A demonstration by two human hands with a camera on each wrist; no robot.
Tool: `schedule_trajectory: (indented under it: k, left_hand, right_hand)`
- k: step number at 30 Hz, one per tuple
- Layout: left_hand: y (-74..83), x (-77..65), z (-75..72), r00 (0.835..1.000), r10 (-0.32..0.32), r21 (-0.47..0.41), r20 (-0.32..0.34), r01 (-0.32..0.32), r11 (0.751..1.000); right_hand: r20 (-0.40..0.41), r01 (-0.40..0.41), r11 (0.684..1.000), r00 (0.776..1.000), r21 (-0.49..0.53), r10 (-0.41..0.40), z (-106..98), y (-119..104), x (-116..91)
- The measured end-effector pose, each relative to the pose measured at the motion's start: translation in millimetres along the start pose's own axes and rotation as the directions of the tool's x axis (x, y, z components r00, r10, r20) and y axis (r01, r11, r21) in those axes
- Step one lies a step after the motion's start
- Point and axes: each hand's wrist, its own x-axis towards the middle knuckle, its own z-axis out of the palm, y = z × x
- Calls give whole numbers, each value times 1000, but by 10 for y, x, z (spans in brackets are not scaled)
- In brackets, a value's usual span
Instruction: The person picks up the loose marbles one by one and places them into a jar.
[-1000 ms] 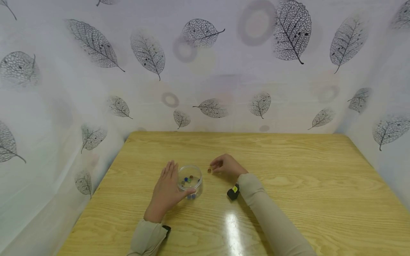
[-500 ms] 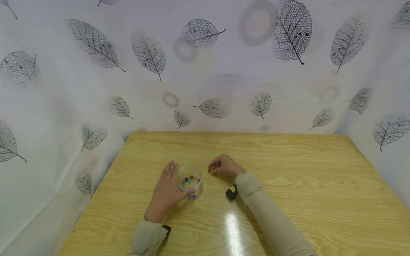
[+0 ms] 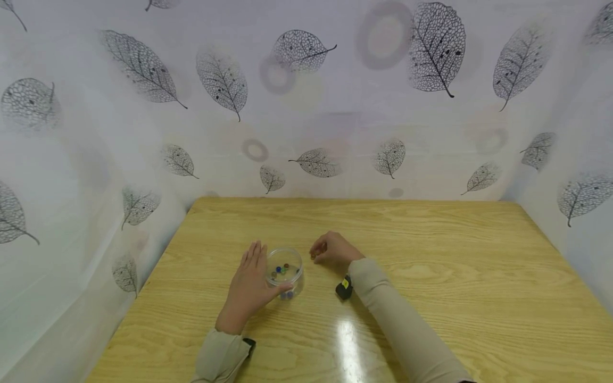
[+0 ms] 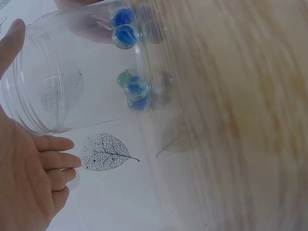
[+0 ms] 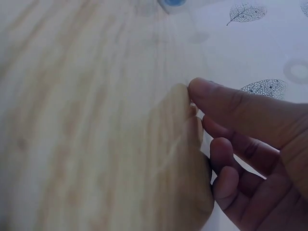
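A clear, open-topped round jar with several glass marbles at its bottom stands on the wooden table. My left hand rests against its left side, with straight fingers alongside the wall and the thumb across the front. In the left wrist view that thumb lies by the jar's rim. Right of the jar, my right hand is low over the table, pinching a small brown marble between thumb and fingertips. The fingers hide most of this marble. The other fingers of that hand are curled in.
The wood-grain table reaches back to a pale wall covering printed with leaf shapes, which also runs along both sides. A black wrist camera with a yellow mark sits below the right wrist.
My right hand has shifted slightly left, and its fingers have closed round the brown marble, which showed on the table before. My left hand and the jar have stayed in place.
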Motion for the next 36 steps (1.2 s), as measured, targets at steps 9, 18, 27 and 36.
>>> schedule_trajectory:
  k: [9, 18, 27, 36]
  left_hand:
    - [-18, 4, 32, 1000, 10, 4, -14, -10, 1000]
    - [-18, -3, 27, 1000, 6, 4, -11, -6, 1000]
    - [-3, -10, 1, 1000, 5, -4, -9, -5, 1000]
    - [-5, -9, 4, 1000, 8, -2, -13, -8, 1000]
  right_hand:
    - [12, 26, 1000, 1000, 0, -26, 17, 6, 27]
    - [13, 20, 1000, 1000, -2, -19, 11, -8, 19]
    - [7, 12, 1000, 1000, -19, -12, 10, -17, 8]
    - [-10, -32, 999, 999, -34, 32, -37, -29, -12]
